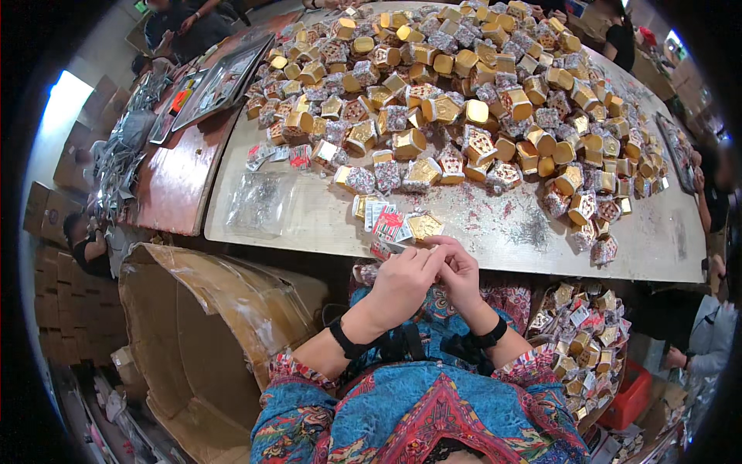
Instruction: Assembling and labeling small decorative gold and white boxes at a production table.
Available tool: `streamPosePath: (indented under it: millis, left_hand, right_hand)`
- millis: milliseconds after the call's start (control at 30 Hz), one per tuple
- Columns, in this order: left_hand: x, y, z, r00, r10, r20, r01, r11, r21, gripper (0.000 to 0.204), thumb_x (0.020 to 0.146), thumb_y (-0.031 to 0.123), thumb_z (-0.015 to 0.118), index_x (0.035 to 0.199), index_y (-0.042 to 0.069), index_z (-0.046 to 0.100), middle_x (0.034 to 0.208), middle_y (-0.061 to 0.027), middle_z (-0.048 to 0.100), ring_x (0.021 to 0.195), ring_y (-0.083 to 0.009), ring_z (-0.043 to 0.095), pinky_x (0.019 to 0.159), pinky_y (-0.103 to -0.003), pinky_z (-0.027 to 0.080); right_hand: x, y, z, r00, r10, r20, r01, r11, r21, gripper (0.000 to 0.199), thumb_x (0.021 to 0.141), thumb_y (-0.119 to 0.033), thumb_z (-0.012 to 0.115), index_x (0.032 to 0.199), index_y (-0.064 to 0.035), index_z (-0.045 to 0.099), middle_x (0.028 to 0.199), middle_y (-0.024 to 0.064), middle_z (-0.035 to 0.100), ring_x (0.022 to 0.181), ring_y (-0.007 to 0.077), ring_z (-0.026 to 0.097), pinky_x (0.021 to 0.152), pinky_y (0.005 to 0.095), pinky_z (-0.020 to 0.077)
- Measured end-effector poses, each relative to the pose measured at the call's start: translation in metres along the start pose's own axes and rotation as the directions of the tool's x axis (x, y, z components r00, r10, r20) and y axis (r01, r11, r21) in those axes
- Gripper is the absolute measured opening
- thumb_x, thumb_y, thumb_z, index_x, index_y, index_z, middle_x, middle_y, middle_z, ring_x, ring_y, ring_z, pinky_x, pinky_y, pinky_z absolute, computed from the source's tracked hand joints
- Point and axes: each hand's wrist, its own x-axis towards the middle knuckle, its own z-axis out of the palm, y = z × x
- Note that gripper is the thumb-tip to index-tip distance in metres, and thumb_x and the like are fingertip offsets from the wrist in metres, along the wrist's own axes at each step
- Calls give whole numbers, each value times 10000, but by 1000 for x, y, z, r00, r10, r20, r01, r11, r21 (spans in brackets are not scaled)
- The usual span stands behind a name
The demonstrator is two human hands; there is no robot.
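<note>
Both hands meet just below the near edge of a pale, scuffed wooden table (325,216), fingers curled together around something small. The left hand (403,280) pinches the end of a flat, glossy printed packet (384,249) in red and white, while the right hand (457,271) closes its fingertips against the left; what it grips, if anything, cannot be told. Just beyond the fingers lie a small stack of similar flat packets (384,219) and a shiny gold foil box (424,225) with faceted sides. Farther up, the tabletop is heaped with many gold faceted boxes (464,85) mixed with speckled glittery ones. A large open cardboard carton (201,325), creased and brown, stands at the person's left, and a basket of more gold boxes (580,332) sits at the right
</note>
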Motion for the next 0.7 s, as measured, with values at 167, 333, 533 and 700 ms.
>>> streamPosePath:
  millis: [167, 333, 533, 700]
  left_hand:
    - [0, -2, 5, 999, 47, 17, -47, 998, 50, 401, 725, 71, 552, 1123, 26, 527, 834, -75, 574, 777, -221, 563, 642, -306, 468]
    - [9, -2, -3, 987, 49, 151, -36, 996, -86, 498, 694, 18, 618, 1178, -1, 503, 931, -120, 575, 870, -272, 567, 749, -352, 482]
    - [21, -11, -16, 958, 199, 205, -192, 980, -55, 529, 693, 59, 638, 1192, -26, 483, 915, -127, 573, 863, -268, 568, 738, -352, 484]
    - [34, -14, -23, 930, 219, 294, -244, 969, 50, 467, 708, 100, 633, 1141, -16, 503, 850, -104, 565, 826, -252, 572, 704, -338, 484]
  right_hand:
    - [-1, 3, -4, 987, 156, 25, -158, 981, 116, 86, 879, -23, 557, 959, 2, 575, 927, 48, 606, 766, 90, 576, 627, 211, 468]
    - [1, 15, -15, 976, 217, 31, -217, 938, 269, 104, 897, -70, 555, 978, -4, 549, 838, 57, 602, 681, 99, 582, 579, 222, 476]
    - [4, 10, -10, 979, 197, 48, -202, 931, 305, 77, 902, -70, 544, 945, -8, 531, 832, 64, 599, 659, 116, 587, 587, 232, 487]
    - [9, 4, -10, 978, 200, 53, -206, 924, 322, 59, 911, -59, 523, 937, -7, 517, 807, 84, 605, 649, 138, 605, 580, 248, 495]
